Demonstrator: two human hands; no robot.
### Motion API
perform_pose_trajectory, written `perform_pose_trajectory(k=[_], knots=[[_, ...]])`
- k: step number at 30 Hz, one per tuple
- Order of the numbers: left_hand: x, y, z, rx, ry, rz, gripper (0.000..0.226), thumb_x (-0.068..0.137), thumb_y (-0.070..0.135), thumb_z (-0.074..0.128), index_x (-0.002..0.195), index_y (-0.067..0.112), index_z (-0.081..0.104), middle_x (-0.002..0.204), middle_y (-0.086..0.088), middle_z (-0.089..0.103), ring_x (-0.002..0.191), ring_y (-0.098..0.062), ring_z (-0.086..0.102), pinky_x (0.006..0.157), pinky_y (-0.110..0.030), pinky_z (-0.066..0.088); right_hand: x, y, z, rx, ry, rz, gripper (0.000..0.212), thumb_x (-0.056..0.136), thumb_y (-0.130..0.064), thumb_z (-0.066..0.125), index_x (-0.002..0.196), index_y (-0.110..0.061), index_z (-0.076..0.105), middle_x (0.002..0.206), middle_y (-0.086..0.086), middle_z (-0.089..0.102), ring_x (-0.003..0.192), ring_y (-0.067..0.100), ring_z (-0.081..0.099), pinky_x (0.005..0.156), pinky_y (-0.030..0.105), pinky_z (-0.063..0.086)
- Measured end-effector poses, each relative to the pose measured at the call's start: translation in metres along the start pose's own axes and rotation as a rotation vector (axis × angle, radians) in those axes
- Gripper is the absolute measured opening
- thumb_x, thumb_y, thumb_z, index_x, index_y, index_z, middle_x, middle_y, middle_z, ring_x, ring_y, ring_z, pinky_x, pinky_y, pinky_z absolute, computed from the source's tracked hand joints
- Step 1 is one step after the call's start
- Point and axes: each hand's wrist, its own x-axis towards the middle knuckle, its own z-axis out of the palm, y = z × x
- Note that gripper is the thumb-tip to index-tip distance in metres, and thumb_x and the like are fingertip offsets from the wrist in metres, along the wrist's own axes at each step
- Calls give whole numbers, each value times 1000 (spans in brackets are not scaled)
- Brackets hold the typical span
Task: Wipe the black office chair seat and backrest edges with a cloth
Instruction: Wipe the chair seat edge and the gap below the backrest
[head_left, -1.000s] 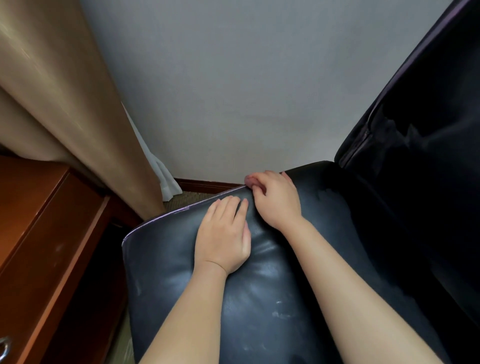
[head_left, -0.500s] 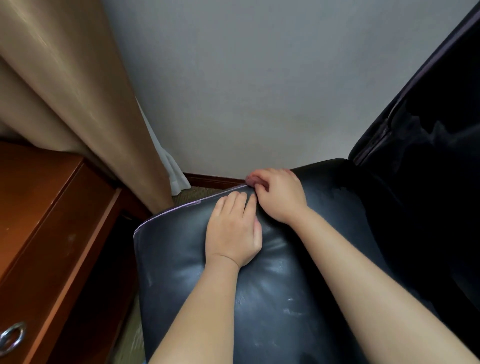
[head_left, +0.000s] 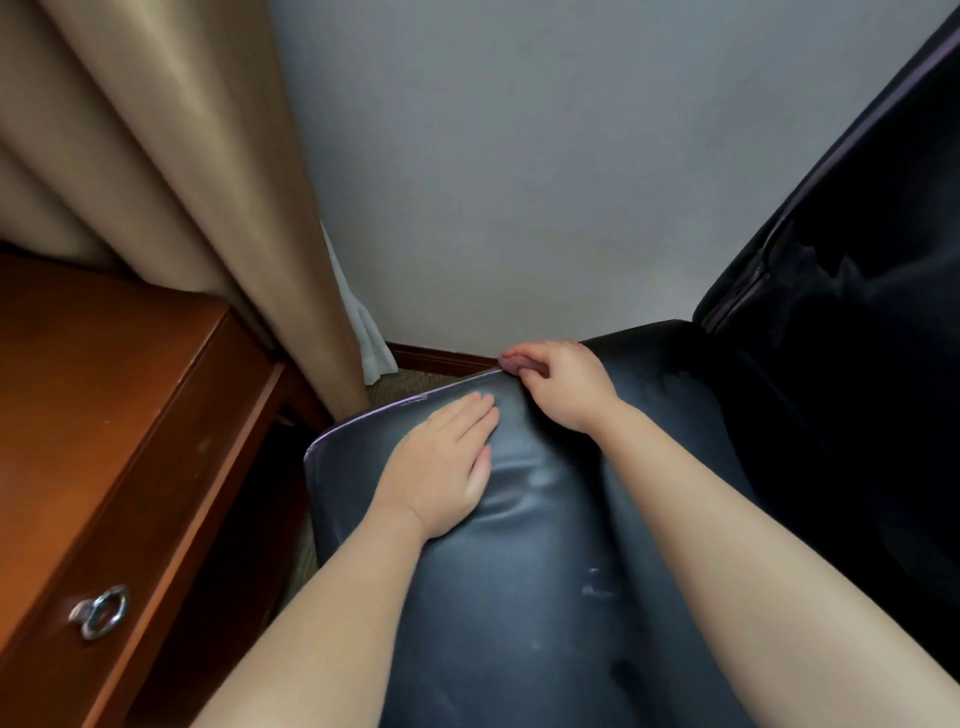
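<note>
The black leather chair seat (head_left: 519, 597) fills the lower middle of the head view, with pale scuffs on its surface and a purplish piping along its far edge. The dark backrest (head_left: 857, 364) rises at the right. My left hand (head_left: 441, 467) lies flat on the seat with straight fingers pointing at the far edge. My right hand (head_left: 566, 387) sits at that far edge, its fingers curled over the piping and gripping it. No cloth shows in either hand or anywhere in view.
A reddish wooden desk (head_left: 104, 415) with a metal ring drawer pull (head_left: 101, 613) stands close on the left. A beige curtain (head_left: 182, 182) hangs behind it. A grey wall (head_left: 519, 156) and dark baseboard (head_left: 441, 358) lie just beyond the seat.
My left hand has slid a little left, away from my right hand, leaving a gap between them. My right hand stays at the seat's far edge.
</note>
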Motion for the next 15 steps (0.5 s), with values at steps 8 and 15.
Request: perform_pose_trajectory(k=[8,15], knots=[[-22,-10,-3,4,58,-21,45,88,24,42,125,7,62,134,-7,58,125,-24,53,109,-35,30,-9,-13,13,-102,55,-9,28,93,-19,48,112,-28,66,117,-11,65,115,13,53,106,33,27],[-18,-13,5,-21,160,1,43,84,18,45,120,6,65,130,-8,61,121,-24,55,108,-35,34,-11,-16,22,-83,133,-13,21,92,-25,53,107,-27,67,110,-13,67,110,11,55,106,33,25]])
